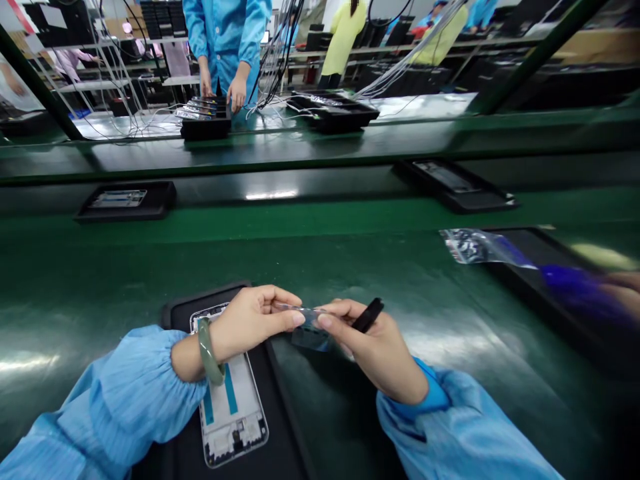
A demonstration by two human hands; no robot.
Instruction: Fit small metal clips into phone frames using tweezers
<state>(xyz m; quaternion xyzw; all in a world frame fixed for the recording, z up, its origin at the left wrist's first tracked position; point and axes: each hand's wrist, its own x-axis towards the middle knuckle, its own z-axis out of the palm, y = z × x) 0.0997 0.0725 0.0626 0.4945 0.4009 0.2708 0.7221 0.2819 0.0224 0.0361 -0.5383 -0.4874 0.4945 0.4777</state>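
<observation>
Between both hands a small clear plastic piece [311,337], film or a little bag, is held up over the green bench. My left hand [255,317], a green bangle at its wrist, pinches one edge with thumb and fingers. Its other edge is pinched by my right hand [367,340], which also has a black pen-like tool [369,315] tucked in the fingers. Under my left forearm lies a white phone frame [240,407] with blue strips, inside a black tray [285,427]. The forearm hides part of the frame.
On the green bench [150,267], black trays with phone frames stand at far left [160,200] and far right [480,200]. At right, a blurred hand [625,287] is near a clear bag [483,247] and another black tray [530,240]. A person in blue [225,47] works opposite.
</observation>
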